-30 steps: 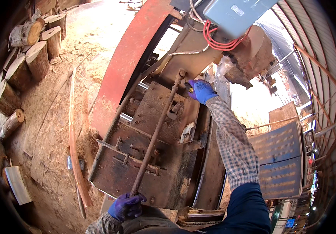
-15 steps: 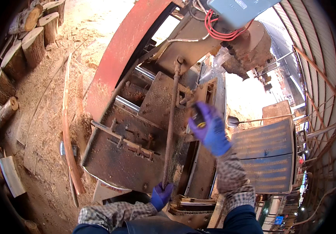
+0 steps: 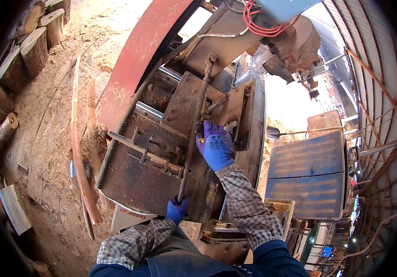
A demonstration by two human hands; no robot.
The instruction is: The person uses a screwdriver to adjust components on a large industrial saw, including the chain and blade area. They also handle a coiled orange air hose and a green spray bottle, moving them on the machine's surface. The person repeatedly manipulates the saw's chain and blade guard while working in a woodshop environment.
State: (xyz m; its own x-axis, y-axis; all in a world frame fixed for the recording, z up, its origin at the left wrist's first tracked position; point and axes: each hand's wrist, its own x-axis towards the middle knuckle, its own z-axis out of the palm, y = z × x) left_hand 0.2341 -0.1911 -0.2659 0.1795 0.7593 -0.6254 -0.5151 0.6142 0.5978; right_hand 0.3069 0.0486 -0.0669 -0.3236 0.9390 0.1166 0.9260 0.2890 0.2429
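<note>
My left hand (image 3: pixel 177 210), in a blue-purple glove, is closed around the near end of a long rusty metal rod (image 3: pixel 195 124). The rod slants up across a rusty machine bed (image 3: pixel 138 189) to a joint near its far side. My right hand (image 3: pixel 217 147), gloved alike, grips a small black-and-yellow tool (image 3: pixel 201 130) whose exact kind I cannot make out. That hand is over the middle of the machine, just right of the rod. A toothed metal edge (image 3: pixel 230 128) shows just beyond the right hand. Much of the tool is hidden by the glove.
A curved red guard (image 3: pixel 129 64) rises at the machine's far left. Red cables (image 3: pixel 265 31) hang under a grey-blue box (image 3: pixel 290 9). Cut logs (image 3: pixel 35 53) line the left, long wooden poles (image 3: pixel 76 134) lie on sawdust, and a blue slatted panel (image 3: pixel 307 173) stands right.
My right hand has come left and slightly down, bringing the black-and-yellow tool close beside the rod. My left hand and the rod's near end have shifted left and up in the view.
</note>
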